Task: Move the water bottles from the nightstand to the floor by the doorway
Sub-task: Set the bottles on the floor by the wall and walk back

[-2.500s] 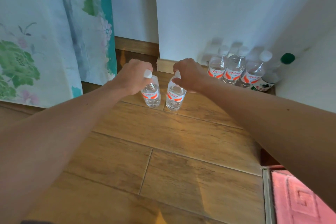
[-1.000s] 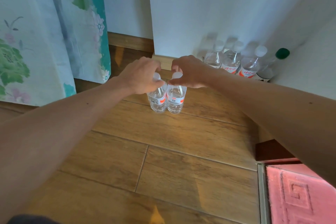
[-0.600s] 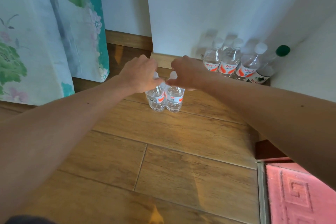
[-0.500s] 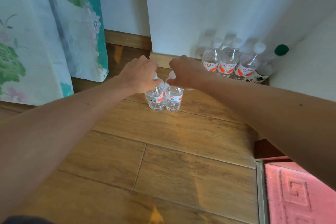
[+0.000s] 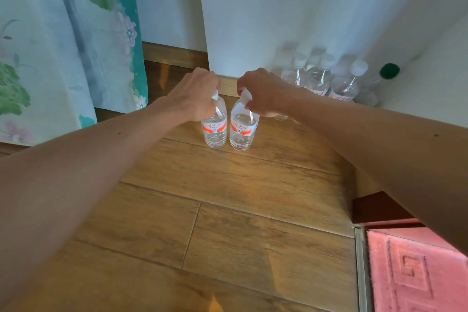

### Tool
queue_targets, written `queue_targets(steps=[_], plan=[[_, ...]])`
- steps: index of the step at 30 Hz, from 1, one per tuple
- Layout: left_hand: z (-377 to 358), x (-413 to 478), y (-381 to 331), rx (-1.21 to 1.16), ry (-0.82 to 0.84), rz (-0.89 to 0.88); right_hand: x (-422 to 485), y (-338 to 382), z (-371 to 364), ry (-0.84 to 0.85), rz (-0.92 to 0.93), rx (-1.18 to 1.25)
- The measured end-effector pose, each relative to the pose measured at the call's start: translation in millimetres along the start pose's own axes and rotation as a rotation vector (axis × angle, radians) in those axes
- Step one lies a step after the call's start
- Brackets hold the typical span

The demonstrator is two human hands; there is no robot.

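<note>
Two small clear water bottles with red-and-white labels stand side by side on the wooden floor. My left hand (image 5: 193, 95) grips the cap of the left bottle (image 5: 214, 128) from above. My right hand (image 5: 260, 95) grips the cap of the right bottle (image 5: 242, 130) the same way. Both bottles stand upright, nearly touching, with their bases on the floor boards. Their caps are mostly hidden under my fingers.
A row of similar white-capped bottles (image 5: 319, 78) and a green-capped bottle (image 5: 379, 83) line the white wall at the right. A floral curtain (image 5: 63, 40) hangs at the left. A metal threshold strip and a red mat (image 5: 415, 271) lie at the lower right.
The two bottles were apart 2.5 s ago and now stand close together. Over the last second both hands have kept hold of the caps and the labels have turned to face me.
</note>
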State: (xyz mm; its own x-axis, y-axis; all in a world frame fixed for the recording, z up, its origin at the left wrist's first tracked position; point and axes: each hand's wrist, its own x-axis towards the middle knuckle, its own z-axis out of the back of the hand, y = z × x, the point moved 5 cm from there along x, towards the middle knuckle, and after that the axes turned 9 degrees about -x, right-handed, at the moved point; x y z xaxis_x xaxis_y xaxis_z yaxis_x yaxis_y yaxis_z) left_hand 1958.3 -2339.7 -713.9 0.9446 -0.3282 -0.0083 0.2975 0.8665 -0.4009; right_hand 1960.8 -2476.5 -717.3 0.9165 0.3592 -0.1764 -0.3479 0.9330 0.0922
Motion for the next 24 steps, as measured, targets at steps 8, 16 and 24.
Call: queue_targets(steps=[8, 16, 24], plan=[[-11, 31, -8, 0.028, -0.004, -0.012, 26, -22, 9, -0.093, 0.0, -0.021], [-12, 60, -21, 0.06, -0.083, -0.054, 46, -49, 17, -0.176, 0.008, -0.113], [-15, 89, -22, 0.067, -0.157, -0.065, 54, -75, 23, -0.234, -0.081, -0.124]])
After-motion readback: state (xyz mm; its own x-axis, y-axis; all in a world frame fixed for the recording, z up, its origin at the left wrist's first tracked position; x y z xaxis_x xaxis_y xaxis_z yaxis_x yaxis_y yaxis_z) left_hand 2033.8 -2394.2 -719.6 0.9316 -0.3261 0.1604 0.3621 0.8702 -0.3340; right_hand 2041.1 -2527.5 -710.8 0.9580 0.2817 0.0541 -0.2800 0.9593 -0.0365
